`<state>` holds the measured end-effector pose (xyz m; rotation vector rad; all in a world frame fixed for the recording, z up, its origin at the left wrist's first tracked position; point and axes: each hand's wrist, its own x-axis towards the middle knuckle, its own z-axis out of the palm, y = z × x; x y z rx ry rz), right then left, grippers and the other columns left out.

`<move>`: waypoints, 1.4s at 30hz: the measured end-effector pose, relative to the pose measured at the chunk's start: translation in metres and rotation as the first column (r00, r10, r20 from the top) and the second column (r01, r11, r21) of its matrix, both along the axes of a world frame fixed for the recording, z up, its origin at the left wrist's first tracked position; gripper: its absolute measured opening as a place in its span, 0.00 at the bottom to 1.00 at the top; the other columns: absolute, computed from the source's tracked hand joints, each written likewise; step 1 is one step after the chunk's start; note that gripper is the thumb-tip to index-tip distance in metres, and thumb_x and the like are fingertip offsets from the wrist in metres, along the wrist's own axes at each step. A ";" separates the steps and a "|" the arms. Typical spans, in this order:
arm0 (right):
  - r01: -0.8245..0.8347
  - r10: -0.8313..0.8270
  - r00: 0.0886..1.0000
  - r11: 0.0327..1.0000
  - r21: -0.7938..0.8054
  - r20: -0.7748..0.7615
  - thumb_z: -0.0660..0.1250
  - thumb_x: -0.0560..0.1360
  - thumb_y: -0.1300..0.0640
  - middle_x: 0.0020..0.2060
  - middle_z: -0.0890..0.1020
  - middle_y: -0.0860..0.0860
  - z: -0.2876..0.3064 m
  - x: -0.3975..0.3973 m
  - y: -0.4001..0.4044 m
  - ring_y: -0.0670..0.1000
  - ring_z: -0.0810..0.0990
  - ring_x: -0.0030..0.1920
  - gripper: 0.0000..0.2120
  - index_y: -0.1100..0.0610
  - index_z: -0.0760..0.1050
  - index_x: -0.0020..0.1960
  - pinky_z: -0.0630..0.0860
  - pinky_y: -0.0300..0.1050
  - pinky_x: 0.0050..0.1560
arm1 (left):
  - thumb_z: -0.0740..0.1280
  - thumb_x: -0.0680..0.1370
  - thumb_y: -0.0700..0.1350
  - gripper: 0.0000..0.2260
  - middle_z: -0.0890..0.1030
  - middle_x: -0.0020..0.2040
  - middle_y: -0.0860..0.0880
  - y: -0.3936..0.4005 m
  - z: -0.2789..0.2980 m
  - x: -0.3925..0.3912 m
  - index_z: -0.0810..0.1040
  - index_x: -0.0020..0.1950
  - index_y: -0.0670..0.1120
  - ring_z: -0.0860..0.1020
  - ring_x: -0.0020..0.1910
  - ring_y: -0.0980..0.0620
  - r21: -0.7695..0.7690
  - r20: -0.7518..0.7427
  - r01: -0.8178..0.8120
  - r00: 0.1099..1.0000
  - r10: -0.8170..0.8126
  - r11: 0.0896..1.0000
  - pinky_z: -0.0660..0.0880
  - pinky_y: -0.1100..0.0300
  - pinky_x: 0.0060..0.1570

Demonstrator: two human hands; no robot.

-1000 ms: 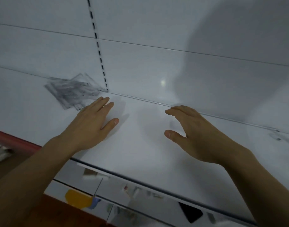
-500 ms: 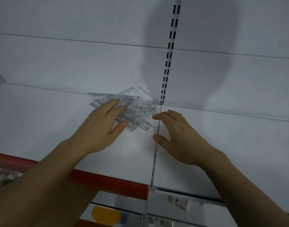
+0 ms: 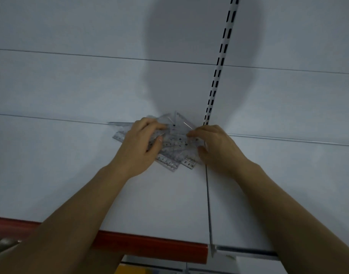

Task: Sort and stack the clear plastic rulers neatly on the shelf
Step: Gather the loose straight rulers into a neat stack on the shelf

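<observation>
Clear rulers (image 3: 170,149) lie jumbled on the white shelf (image 3: 70,165).

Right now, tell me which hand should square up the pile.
Probably the right hand: it sits at the edge of the rulers, free to push, while the left hand lies on top, pinning them.

rulers (image 3: 174,147) on shelf (image 3: 70,175) at back, L hand (image 3: 139,148) left, R hand (image 3: 219,149) right

The left hand (image 3: 139,149) covers the nine o'clock part of the ruler pile (image 3: 174,144), and the right hand (image 3: 217,148) covers its three o'clock edge. Most ruler print is too small to read. Both forearms run off the bottom edge.
</observation>
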<state>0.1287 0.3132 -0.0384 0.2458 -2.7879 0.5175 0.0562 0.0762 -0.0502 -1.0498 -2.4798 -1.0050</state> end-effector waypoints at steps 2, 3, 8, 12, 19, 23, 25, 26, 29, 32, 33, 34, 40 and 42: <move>-0.015 0.013 0.996 1.000 -0.020 -0.093 0.68 0.73 0.69 0.55 0.84 0.52 -0.006 -0.004 0.007 0.58 0.80 0.54 0.18 0.54 0.83 0.59 0.78 0.52 0.56 | 0.61 0.81 0.45 0.13 0.75 0.60 0.53 -0.001 0.000 0.000 0.77 0.64 0.48 0.74 0.62 0.53 0.015 -0.010 0.004 1.000 -0.004 1.000 0.71 0.55 0.63; -0.003 -0.003 0.992 0.999 -0.043 -0.128 0.69 0.75 0.67 0.53 0.85 0.51 -0.005 -0.004 0.009 0.56 0.81 0.52 0.14 0.54 0.84 0.56 0.78 0.52 0.55 | 0.61 0.81 0.45 0.13 0.75 0.60 0.52 0.000 0.000 0.001 0.77 0.64 0.48 0.74 0.61 0.53 0.012 -0.012 0.014 1.000 -0.013 1.000 0.72 0.54 0.63; 0.043 -0.091 0.963 0.982 -0.185 -0.255 0.76 0.74 0.61 0.43 0.84 0.47 0.011 0.010 0.014 0.47 0.80 0.43 0.05 0.54 0.84 0.48 0.78 0.43 0.47 | 0.61 0.81 0.44 0.14 0.75 0.60 0.50 0.001 -0.002 0.004 0.77 0.65 0.46 0.74 0.61 0.51 0.019 -0.045 0.050 0.998 -0.049 0.999 0.72 0.50 0.62; 0.049 -0.131 0.950 0.959 -0.279 -0.283 0.78 0.72 0.59 0.37 0.79 0.43 0.016 0.016 0.016 0.43 0.76 0.40 0.08 0.53 0.79 0.43 0.69 0.28 0.42 | 0.62 0.81 0.41 0.14 0.76 0.61 0.48 0.002 0.003 0.009 0.76 0.66 0.43 0.74 0.61 0.50 0.076 -0.094 0.090 0.992 -0.082 0.993 0.72 0.50 0.62; -0.090 0.027 0.949 0.979 -0.185 -0.315 0.76 0.73 0.60 0.41 0.79 0.48 0.017 0.019 0.004 0.46 0.75 0.41 0.08 0.56 0.77 0.44 0.74 0.38 0.45 | 0.68 0.80 0.46 0.21 0.71 0.65 0.43 0.004 0.012 0.020 0.71 0.72 0.44 0.72 0.65 0.46 0.147 -0.242 0.082 0.969 -0.044 0.986 0.73 0.47 0.63; -0.119 0.046 0.938 0.974 -0.193 -0.345 0.75 0.74 0.62 0.41 0.78 0.47 0.017 0.019 0.001 0.43 0.74 0.41 0.07 0.57 0.77 0.44 0.75 0.38 0.45 | 0.68 0.80 0.49 0.21 0.70 0.63 0.44 0.004 0.007 0.015 0.74 0.72 0.44 0.73 0.62 0.48 0.105 -0.249 0.052 0.968 -0.024 0.993 0.74 0.44 0.59; -0.135 0.054 0.928 0.971 -0.196 -0.369 0.75 0.74 0.64 0.41 0.77 0.46 0.018 0.020 0.002 0.39 0.75 0.42 0.08 0.57 0.77 0.44 0.75 0.35 0.45 | 0.67 0.80 0.50 0.20 0.71 0.60 0.44 0.003 0.007 0.015 0.76 0.70 0.45 0.73 0.58 0.48 0.109 -0.278 0.028 0.961 0.003 0.994 0.75 0.44 0.56; -0.142 0.060 0.923 0.971 -0.191 -0.381 0.76 0.74 0.65 0.42 0.77 0.46 0.019 0.021 0.002 0.38 0.74 0.42 0.08 0.57 0.77 0.44 0.74 0.33 0.46 | 0.67 0.80 0.50 0.18 0.71 0.58 0.44 0.003 0.007 0.015 0.78 0.69 0.45 0.73 0.56 0.48 0.111 -0.295 0.018 0.955 0.015 0.994 0.74 0.45 0.55; -0.175 0.081 0.909 0.964 -0.199 -0.408 0.76 0.72 0.68 0.42 0.76 0.46 0.020 0.023 -0.002 0.38 0.74 0.42 0.09 0.59 0.78 0.44 0.71 0.30 0.46 | 0.67 0.80 0.52 0.15 0.70 0.53 0.46 0.004 0.007 0.017 0.82 0.63 0.46 0.71 0.51 0.49 0.097 -0.324 -0.006 0.945 0.037 0.995 0.72 0.51 0.51; -0.209 0.095 0.901 0.950 -0.233 -0.423 0.76 0.73 0.68 0.41 0.77 0.48 0.022 0.024 -0.004 0.42 0.76 0.42 0.07 0.60 0.78 0.43 0.74 0.33 0.46 | 0.67 0.80 0.54 0.14 0.71 0.49 0.46 0.006 0.008 0.018 0.84 0.57 0.46 0.70 0.48 0.49 0.075 -0.349 -0.023 0.936 0.048 0.997 0.70 0.54 0.47; -0.215 0.094 0.901 0.944 -0.250 -0.423 0.76 0.73 0.67 0.41 0.78 0.49 0.023 0.025 -0.005 0.44 0.77 0.41 0.07 0.60 0.79 0.43 0.75 0.35 0.46 | 0.67 0.80 0.54 0.14 0.72 0.47 0.46 0.006 0.008 0.018 0.84 0.55 0.46 0.70 0.46 0.50 0.067 -0.357 -0.019 0.933 0.042 0.998 0.69 0.54 0.46; -0.221 0.091 0.901 0.938 -0.268 -0.423 0.76 0.73 0.66 0.40 0.79 0.50 0.023 0.025 -0.006 0.45 0.77 0.41 0.06 0.61 0.79 0.43 0.77 0.37 0.46 | 0.66 0.81 0.53 0.13 0.73 0.46 0.47 0.006 0.008 0.018 0.83 0.53 0.45 0.70 0.45 0.51 0.057 -0.361 -0.007 0.932 0.027 0.998 0.69 0.53 0.44; -0.017 -0.072 0.968 0.937 -0.349 -0.242 0.77 0.74 0.54 0.51 0.81 0.46 0.019 0.021 0.005 0.45 0.80 0.52 0.18 0.55 0.77 0.61 0.76 0.36 0.56 | 0.59 0.83 0.45 0.11 0.75 0.37 0.52 0.009 0.004 0.025 0.77 0.45 0.43 0.71 0.37 0.50 0.003 -0.388 0.011 0.922 -0.009 1.000 0.61 0.56 0.42; 0.089 -0.118 0.987 0.966 -0.244 -0.110 0.75 0.75 0.52 0.60 0.79 0.47 0.012 0.016 0.018 0.44 0.77 0.59 0.25 0.54 0.74 0.69 0.70 0.33 0.60 | 0.58 0.83 0.44 0.10 0.75 0.36 0.53 0.008 0.003 0.024 0.76 0.47 0.44 0.70 0.34 0.51 0.015 -0.331 -0.011 0.944 0.016 1.000 0.59 0.57 0.42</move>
